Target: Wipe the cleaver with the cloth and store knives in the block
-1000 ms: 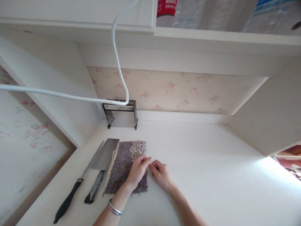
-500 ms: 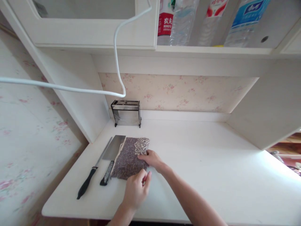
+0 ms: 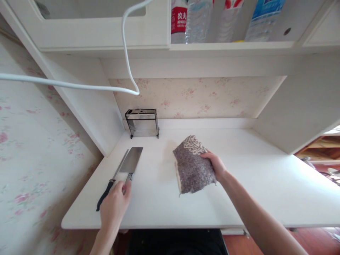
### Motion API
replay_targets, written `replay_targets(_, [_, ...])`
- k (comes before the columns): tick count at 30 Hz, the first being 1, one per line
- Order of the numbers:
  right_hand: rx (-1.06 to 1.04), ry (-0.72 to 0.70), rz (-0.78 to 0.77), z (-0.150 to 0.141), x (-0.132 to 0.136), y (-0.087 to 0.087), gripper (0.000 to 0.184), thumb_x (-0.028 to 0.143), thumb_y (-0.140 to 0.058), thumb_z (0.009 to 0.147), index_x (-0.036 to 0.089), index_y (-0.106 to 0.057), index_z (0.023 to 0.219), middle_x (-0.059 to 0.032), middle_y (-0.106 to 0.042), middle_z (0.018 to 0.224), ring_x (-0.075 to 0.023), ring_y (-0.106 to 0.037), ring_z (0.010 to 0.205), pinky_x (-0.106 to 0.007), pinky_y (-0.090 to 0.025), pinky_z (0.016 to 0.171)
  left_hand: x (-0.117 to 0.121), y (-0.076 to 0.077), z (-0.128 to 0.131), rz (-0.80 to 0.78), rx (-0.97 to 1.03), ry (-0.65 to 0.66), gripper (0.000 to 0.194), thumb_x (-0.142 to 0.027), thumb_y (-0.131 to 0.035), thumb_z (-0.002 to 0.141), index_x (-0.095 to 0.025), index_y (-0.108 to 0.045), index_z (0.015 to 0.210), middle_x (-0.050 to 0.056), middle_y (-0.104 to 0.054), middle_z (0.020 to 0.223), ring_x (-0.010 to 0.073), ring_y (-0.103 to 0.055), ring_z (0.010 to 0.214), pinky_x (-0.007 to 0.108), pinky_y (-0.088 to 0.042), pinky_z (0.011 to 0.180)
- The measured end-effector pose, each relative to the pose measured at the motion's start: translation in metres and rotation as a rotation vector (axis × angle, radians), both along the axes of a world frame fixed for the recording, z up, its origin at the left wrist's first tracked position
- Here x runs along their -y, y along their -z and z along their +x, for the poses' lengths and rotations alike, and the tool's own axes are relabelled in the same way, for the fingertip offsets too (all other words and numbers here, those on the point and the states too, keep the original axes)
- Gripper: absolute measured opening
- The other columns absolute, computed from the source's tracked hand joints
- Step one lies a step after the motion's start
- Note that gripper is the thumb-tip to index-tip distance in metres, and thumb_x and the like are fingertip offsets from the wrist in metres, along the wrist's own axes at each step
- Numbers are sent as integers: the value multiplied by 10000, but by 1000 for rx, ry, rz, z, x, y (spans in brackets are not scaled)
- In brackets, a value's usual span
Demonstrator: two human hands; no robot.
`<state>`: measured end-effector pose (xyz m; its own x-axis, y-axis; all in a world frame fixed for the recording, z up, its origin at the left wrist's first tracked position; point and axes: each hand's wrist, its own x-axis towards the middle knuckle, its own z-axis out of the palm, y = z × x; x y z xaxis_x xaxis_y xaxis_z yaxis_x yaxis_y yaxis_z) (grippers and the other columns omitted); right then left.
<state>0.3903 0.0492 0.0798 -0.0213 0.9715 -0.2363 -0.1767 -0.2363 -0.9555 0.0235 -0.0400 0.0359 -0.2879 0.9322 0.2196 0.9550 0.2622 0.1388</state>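
My left hand [image 3: 117, 198] is closed at the black handle of a cleaver [image 3: 132, 160], covering most of the grip; its wide blade lies on the white counter, pointing away from me. Just left of it is a sharpening steel [image 3: 108, 189] with a black handle, its lower end close to my left knuckles. Raised over the middle of the counter, a folded grey-brown cloth [image 3: 195, 170] with a cream swirl pattern hangs tilted. My right hand [image 3: 216, 164] pinches that cloth at its right edge, thumb on top and fingers behind.
A metal knife rack [image 3: 142, 122] with clear sides stands against the back wall. Overhead, plastic bottles [image 3: 198, 23] sit in an open cabinet [image 3: 233, 46]. A white cable [image 3: 79, 86] hangs across the upper left. The counter's front edge [image 3: 172, 226] lies nearest me.
The cloth has been lifted off the cleaver and carried right by my right hand. My left hand has moved left onto the cleaver's handle. The view has shifted slightly.
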Motion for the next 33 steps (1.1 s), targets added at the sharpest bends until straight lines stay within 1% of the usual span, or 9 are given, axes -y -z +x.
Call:
replay_targets(2, [-13, 107, -37, 41, 15, 3, 484, 316, -557, 689, 189, -493, 1152, -105, -694, 893, -260, -668, 694, -362, -512, 617, -4, -3, -4, -63, -20, -36, 403, -523, -301, 908, -225, -555, 814, 61, -683, 726, 237, -615, 604, 278, -257, 513])
replay_targets(5, [53, 226, -147, 99, 37, 20, 498, 355, -597, 695, 194, -479, 1151, -125, -686, 877, -282, -667, 679, -383, -507, 599, -10, -5, -7, -123, -20, -60, 441, -563, -263, 900, -228, -549, 875, 75, -702, 826, 268, -644, 676, 295, -311, 537])
replay_targets(9, [404, 332, -276, 156, 59, 55, 533, 461, -646, 683, 243, -496, 1145, -91, -685, 891, -272, -656, 698, -372, -503, 610, -20, -1, -14, -280, 65, -37, 475, -621, -259, 866, -236, -534, 913, 89, -698, 991, 310, -663, 798, 338, -393, 605])
replay_targets(14, [853, 500, -169, 189, 59, 85, 654, 594, -540, 729, 225, -462, 1263, -129, -618, 1157, -304, -619, 965, -399, -470, 792, -33, 5, -15, -398, 55, 12, 537, -611, -248, 854, -192, -562, 970, 158, -670, 1055, 364, -656, 867, 428, -444, 680])
replay_targets(18, [1125, 448, -152, 194, 48, 94, 731, 640, -447, 762, 170, -453, 1321, -161, -637, 1112, -349, -588, 1033, -431, -443, 841, -40, 1, -3, -415, -7, 67, 487, -507, -261, 879, -139, -563, 982, 196, -670, 1024, 383, -650, 904, 457, -449, 722])
replay_targets(22, [1219, 414, -143, 193, 45, 100, 737, 653, -389, 788, 173, -447, 1344, -141, -663, 1079, -342, -611, 997, -429, -457, 826, -35, -6, 32, -395, 4, 76, 415, -467, -224, 915, -164, -503, 969, 170, -685, 978, 352, -666, 866, 428, -450, 716])
replay_targets(27, [1313, 305, -72, 188, 48, 102, 645, 629, -324, 843, 202, -486, 1298, -115, -589, 1246, -319, -566, 1105, -406, -444, 891, -23, -13, 112, -369, 72, 201, 305, -434, -237, 941, -210, -443, 943, 108, -693, 952, 296, -683, 788, 356, -434, 631])
replay_targets(30, [1383, 250, -37, 183, 51, 99, 595, 603, -278, 876, 218, -501, 1270, -95, -545, 1300, -304, -556, 1115, -394, -444, 896, -16, -11, 160, -347, 56, 288, 258, -398, -279, 943, -204, -449, 941, 97, -686, 904, 259, -684, 742, 314, -412, 584])
replay_targets(33, [1470, 271, -10, 180, 55, 99, 595, 592, -254, 887, 202, -519, 1251, -100, -568, 1249, -309, -540, 1111, -412, -424, 926, -8, -1, 194, -304, 48, 343, 231, -362, -293, 941, -202, -461, 929, 78, -666, 862, 242, -679, 694, 302, -396, 540])
